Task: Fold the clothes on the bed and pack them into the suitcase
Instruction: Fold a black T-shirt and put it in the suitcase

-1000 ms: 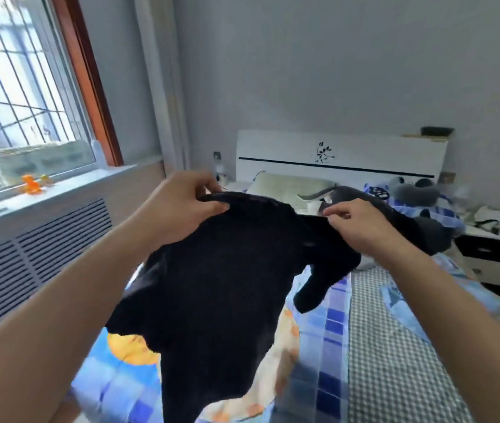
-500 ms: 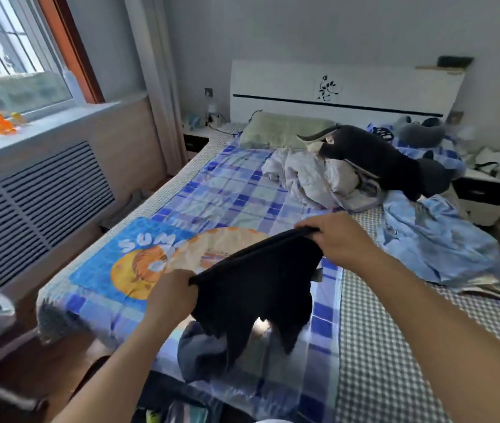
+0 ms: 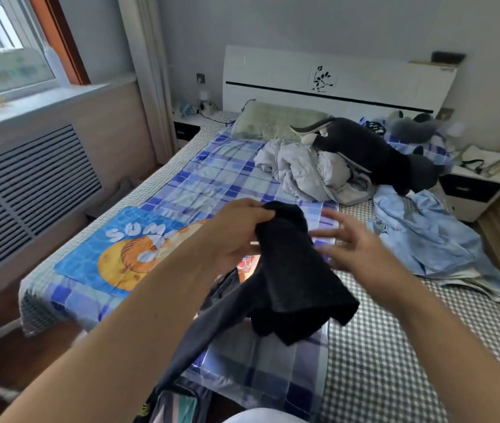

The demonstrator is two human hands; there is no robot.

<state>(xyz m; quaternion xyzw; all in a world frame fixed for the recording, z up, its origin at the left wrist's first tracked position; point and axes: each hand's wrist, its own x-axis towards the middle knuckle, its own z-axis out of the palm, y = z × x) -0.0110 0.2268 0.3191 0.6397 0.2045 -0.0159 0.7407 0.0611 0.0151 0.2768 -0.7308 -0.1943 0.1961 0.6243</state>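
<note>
A black garment point(image 3: 288, 279) hangs bunched over the bed point(image 3: 212, 184), held up at its top by my left hand point(image 3: 236, 236), whose fingers curl round the fabric. My right hand point(image 3: 355, 245) hovers just right of it with fingers spread and blurred, holding nothing. Further up the bed lie a crumpled pale grey garment point(image 3: 306, 172), a black garment point(image 3: 370, 151) and a light blue shirt point(image 3: 425, 236). At the bottom edge, by the bed's foot, a bit of the suitcase point(image 3: 175, 404) shows with striped contents.
A blue cartoon mat point(image 3: 114, 254) lies on the plaid sheet at the left. A green pillow point(image 3: 273, 120) rests against the white headboard. Nightstands stand at both sides of the headboard; the right nightstand point(image 3: 474, 187) holds papers. A radiator cover point(image 3: 28, 184) runs under the window.
The garment, stretched between both hands before, is now gathered in my left hand. My right hand has let go and opened beside it.
</note>
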